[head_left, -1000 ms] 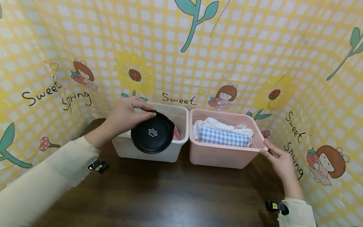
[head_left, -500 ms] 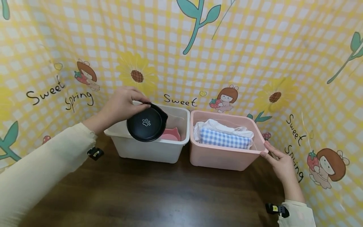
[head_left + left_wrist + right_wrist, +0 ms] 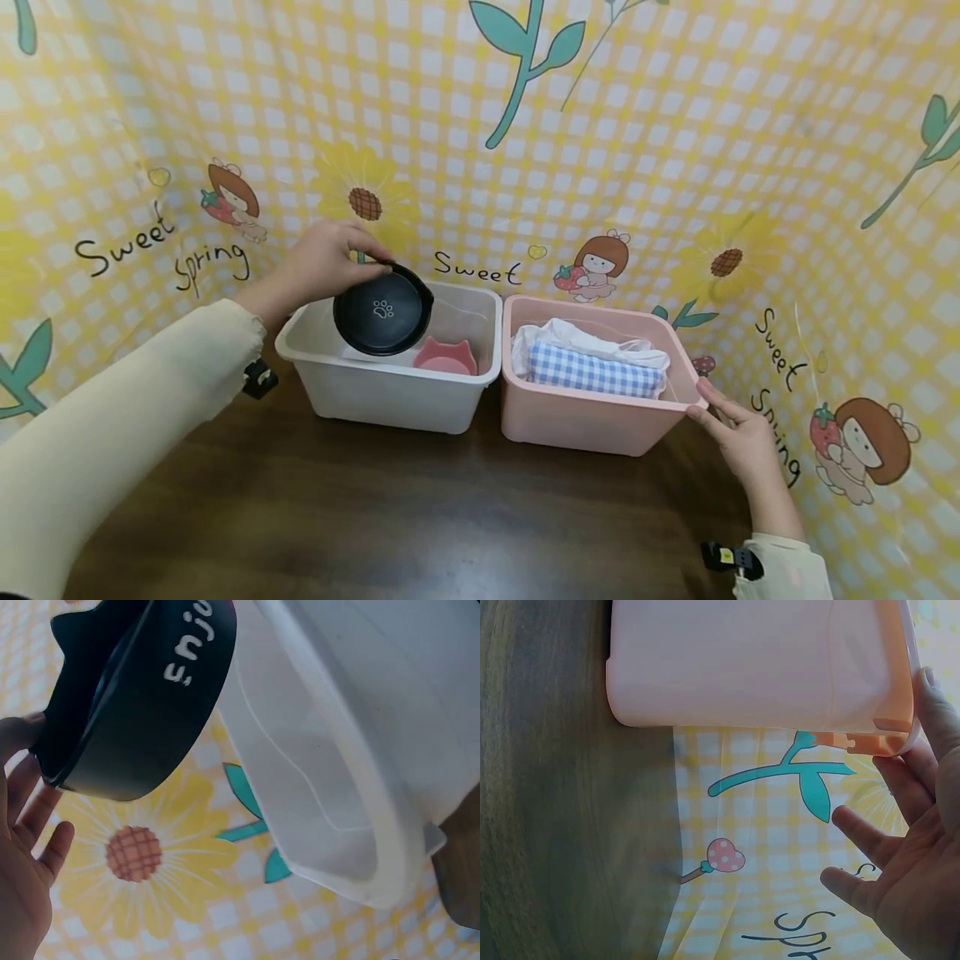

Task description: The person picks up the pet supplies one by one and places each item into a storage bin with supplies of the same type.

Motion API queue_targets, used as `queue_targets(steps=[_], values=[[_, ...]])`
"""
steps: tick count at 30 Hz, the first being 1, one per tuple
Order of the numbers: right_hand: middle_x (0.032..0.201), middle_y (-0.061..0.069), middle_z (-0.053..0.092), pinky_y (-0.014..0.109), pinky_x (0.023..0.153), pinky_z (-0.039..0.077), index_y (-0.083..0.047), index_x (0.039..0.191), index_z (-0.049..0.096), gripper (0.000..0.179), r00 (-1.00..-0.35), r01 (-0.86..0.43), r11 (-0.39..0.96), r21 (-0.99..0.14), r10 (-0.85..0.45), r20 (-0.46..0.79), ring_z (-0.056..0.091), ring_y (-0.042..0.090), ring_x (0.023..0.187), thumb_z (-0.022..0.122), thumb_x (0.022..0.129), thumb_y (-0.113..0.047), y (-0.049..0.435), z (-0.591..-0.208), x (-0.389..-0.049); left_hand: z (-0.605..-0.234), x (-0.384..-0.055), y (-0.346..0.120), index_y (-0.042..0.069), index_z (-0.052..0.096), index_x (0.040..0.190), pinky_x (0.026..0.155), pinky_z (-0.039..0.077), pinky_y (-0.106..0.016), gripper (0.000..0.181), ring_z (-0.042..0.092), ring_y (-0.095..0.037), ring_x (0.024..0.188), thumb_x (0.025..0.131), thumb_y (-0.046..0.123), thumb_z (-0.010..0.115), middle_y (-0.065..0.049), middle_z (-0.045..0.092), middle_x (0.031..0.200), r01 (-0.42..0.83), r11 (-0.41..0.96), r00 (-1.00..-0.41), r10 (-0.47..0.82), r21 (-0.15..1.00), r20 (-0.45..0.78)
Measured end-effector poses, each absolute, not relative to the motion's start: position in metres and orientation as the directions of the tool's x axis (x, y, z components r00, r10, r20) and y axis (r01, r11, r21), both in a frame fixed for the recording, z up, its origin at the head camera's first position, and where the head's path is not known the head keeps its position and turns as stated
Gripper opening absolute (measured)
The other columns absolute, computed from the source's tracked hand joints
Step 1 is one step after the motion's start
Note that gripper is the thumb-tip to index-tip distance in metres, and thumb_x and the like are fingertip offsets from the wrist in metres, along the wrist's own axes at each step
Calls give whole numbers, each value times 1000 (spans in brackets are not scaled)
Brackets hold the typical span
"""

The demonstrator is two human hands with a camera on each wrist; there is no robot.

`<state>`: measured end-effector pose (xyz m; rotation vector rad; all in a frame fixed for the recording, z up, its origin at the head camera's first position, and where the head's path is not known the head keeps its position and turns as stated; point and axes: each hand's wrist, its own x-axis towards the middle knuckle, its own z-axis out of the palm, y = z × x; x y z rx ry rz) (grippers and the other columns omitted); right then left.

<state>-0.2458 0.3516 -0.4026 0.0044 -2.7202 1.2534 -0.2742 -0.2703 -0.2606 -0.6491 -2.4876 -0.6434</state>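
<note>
A black cat-eared pet bowl [image 3: 383, 310] with a white paw print hangs tilted over the white bin [image 3: 390, 387]. My left hand [image 3: 327, 260] pinches its rim between thumb and fingers; white lettering shows on the bowl's side [image 3: 187, 652] in the left wrist view. Inside the white bin sits a pink cat-eared bowl [image 3: 446, 357]. At the right, my right hand [image 3: 742, 442] pinches the front right corner of the pink bin's rim [image 3: 693, 406], thumb on one side and fingers on the other. Folded blue-and-white checked cloth [image 3: 596, 371] and white fabric [image 3: 570, 335] lie in that pink bin.
Both bins stand side by side on a dark wooden table [image 3: 420, 517]. Behind them and along both sides hangs a yellow checked cloth backdrop [image 3: 465, 192] with flowers and printed figures. A pale flat item [image 3: 367, 356], partly hidden, lies in the white bin beneath the black bowl.
The black bowl and my left hand have moved up and left, from in front of the white bin's near wall to over its opening, uncovering the pink bowl. My right hand keeps its hold.
</note>
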Motion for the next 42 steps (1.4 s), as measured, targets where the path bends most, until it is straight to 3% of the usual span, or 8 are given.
queue_targets(steps=[8, 13, 21, 29, 42], values=[[155, 6, 41, 62, 118, 27, -18, 151, 48, 68, -988, -87, 643, -761, 44, 151, 29, 37, 151, 69, 95, -51, 351, -404, -245, -272, -285, -285, 16, 83, 101, 86, 55, -47, 12, 64, -25, 107, 90, 15, 80, -6, 75, 110, 480, 800, -838, 297, 360, 458], [155, 6, 42, 62, 118, 27, -17, 151, 48, 68, -987, -97, 637, -765, 40, 158, 29, 37, 151, 69, 95, -50, 352, -404, -245, -281, -289, -290, 14, 82, 100, 90, 53, -50, 11, 63, -27, 107, 89, 11, 80, -8, 74, 108, 483, 801, -841, 311, 353, 443], [153, 2, 44, 61, 118, 28, -18, 151, 49, 68, -987, -82, 643, -761, 52, 150, 30, 37, 151, 70, 95, -49, 354, -404, -246, -302, -300, -295, 18, 83, 99, 82, 56, -46, 11, 64, -23, 100, 89, 14, 80, -3, 74, 103, 497, 827, -821, 349, 264, 452], [154, -2, 45, 61, 118, 27, -20, 151, 49, 66, -988, -89, 628, -773, 44, 149, 30, 34, 151, 70, 95, -48, 355, -408, -246, -314, -313, -294, 14, 83, 98, 97, 50, -53, 10, 63, -32, 111, 89, 12, 80, -8, 74, 105, 466, 840, -855, 348, 277, 383], [153, 0, 45, 58, 118, 28, -19, 151, 49, 68, -986, -107, 630, -769, 32, 163, 30, 34, 151, 70, 95, -50, 355, -403, -247, -331, -322, -300, 19, 83, 102, 84, 55, -47, 12, 66, -26, 103, 91, 16, 78, -5, 75, 107, 415, 878, -894, 344, 239, 287]])
